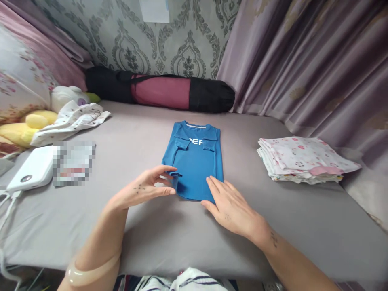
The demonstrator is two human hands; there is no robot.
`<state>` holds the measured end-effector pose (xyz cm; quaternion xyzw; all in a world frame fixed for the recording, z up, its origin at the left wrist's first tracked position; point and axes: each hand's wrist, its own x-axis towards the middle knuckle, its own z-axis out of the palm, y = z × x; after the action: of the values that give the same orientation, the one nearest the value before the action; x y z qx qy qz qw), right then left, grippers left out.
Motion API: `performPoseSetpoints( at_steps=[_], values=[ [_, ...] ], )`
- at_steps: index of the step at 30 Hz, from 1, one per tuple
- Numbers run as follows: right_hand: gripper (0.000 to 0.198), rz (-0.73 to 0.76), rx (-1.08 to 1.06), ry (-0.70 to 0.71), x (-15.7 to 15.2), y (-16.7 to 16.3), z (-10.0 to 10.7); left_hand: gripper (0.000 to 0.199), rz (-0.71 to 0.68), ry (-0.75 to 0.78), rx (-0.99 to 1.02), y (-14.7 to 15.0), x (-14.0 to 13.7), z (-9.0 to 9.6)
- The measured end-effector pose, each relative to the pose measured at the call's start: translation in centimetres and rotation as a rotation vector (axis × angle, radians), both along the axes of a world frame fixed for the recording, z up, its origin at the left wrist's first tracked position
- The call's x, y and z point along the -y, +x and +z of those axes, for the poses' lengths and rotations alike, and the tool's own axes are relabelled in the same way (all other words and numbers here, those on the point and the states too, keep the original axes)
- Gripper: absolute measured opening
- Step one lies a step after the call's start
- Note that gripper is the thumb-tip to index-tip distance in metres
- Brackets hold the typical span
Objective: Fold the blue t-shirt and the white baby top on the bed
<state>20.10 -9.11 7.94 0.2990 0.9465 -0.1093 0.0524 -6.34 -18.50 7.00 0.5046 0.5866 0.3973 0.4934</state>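
From the head camera, one blue shirt [194,161], folded into a narrow strip with sleeves tucked across the front, lies in the middle of the grey bed sheet [151,226]. The left hand [142,189] pinches the shirt's near left corner, thumb and fingers closed on the lifted hem. The right hand [233,208] lies flat and open, fingertips on the near right corner. One stack of folded floral cloths [303,159] sits well apart to the right; one white power bank [32,169] lies far left. Bare sheet surrounds the shirt on all sides, up to a rolled mat bag [160,91] along the wall.
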Motion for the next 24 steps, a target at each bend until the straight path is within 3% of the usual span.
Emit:
performPoseSetpoints(
  at_steps=[7, 12, 20, 24],
  values=[
    [0.071, 0.041, -0.086, -0.088, -1.3, 1.4, 0.2, 0.059, 0.072, 0.079, -0.032, -0.3, -0.3, -1.2],
    [0.072, 0.062, -0.085, -0.106, -1.7, 1.5, 0.0, 0.045, 0.244, 0.118, -0.220, -0.3, -0.9, -1.5],
    [0.063, 0.059, -0.071, -0.092, -1.8, 1.3, 0.2, 0.021, 0.333, 0.217, -0.516, -0.1, -1.2, -0.4],
    [0.050, 0.062, -0.075, -0.048, -1.8, 1.2, 0.1, 0.026, 0.370, 0.106, -0.345, 0.1, -1.2, 0.1]
  ],
)
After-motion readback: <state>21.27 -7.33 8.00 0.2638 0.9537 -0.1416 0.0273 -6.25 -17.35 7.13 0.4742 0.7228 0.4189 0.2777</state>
